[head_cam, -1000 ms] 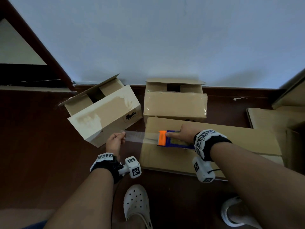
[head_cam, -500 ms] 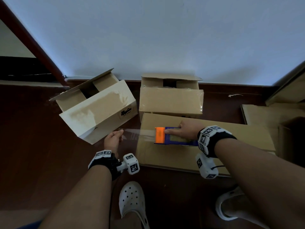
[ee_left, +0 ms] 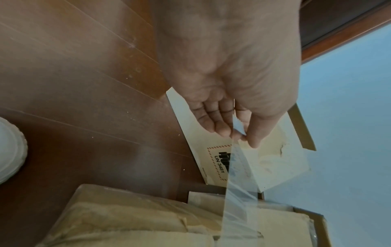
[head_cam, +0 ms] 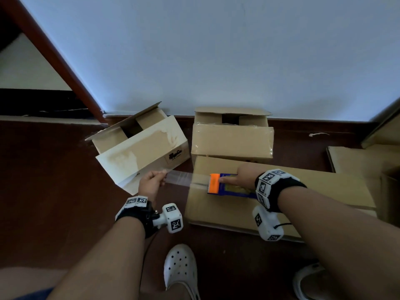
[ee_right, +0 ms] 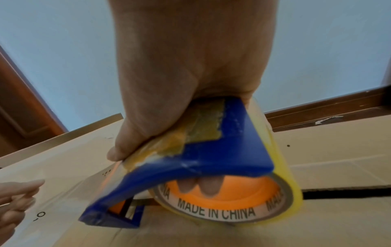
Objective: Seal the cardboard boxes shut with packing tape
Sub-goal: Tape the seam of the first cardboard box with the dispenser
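Note:
A large flat cardboard box [head_cam: 281,202] lies on the floor in front of me with its flaps closed. My right hand [head_cam: 242,177] grips a blue and orange tape dispenser [head_cam: 229,186] [ee_right: 190,158] that rests on the box top near its left end, fingers curled into the roll's core. A strip of clear tape [head_cam: 179,178] [ee_left: 239,175] runs from the dispenser leftwards past the box edge. My left hand [head_cam: 151,182] [ee_left: 232,108] pinches the free end of that strip in the air, between thumb and fingers.
Two more boxes stand by the wall with open flaps: a pale tilted one [head_cam: 140,154] at the left and a brown one [head_cam: 232,137] behind the large box. More cardboard [head_cam: 357,163] lies at the right. White clogs [head_cam: 180,269] are on the dark wooden floor.
The tape strip between my hands has grown slightly longer as the left hand drew away leftwards. The dispenser stays on the box top; the head view has shifted a little.

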A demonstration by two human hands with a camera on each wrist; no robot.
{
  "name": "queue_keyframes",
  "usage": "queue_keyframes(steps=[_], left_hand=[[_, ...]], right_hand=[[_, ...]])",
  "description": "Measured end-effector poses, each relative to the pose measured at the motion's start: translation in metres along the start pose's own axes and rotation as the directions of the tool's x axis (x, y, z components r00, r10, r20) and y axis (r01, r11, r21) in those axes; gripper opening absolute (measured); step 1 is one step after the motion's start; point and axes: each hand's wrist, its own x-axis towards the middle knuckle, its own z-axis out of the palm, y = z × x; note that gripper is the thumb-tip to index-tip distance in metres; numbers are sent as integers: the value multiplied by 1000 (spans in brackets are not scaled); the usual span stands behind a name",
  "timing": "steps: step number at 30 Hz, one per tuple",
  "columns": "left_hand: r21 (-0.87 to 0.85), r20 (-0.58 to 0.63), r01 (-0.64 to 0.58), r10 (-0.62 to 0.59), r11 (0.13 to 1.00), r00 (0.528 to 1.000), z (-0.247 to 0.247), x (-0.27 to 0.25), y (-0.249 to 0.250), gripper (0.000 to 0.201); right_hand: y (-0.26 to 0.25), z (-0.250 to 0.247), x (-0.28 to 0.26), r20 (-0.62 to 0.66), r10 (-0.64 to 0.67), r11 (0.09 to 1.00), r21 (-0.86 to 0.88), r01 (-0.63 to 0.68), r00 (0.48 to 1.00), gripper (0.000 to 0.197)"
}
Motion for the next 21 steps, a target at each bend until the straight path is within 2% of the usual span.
queue_keyframes(steps=[4, 10, 14, 17, 21], left_hand=[[8, -7, 17, -17, 1000, 1000, 0, 0, -3, 17], [6, 0, 165, -165, 986, 986, 14, 5, -12, 10], [16, -25, 203, -202, 979, 979, 21, 12, -21, 9], [23, -33, 226, -225, 974, 974, 27, 12, -29, 16], [29, -43, 212, -210, 977, 977, 36, 13, -39, 17]], right_hand=[[14, 10, 3, -67, -13, 993, 118, 21, 998, 75], [25, 20, -5, -118, 14, 978, 211, 12, 993, 71], [26, 20, -7, -88, 29, 968, 250, -6, 996, 68], [31, 21, -6, -92, 23, 962, 272, 3, 996, 69], [40, 21, -4, -94, 2, 943, 331, 29, 996, 68]])
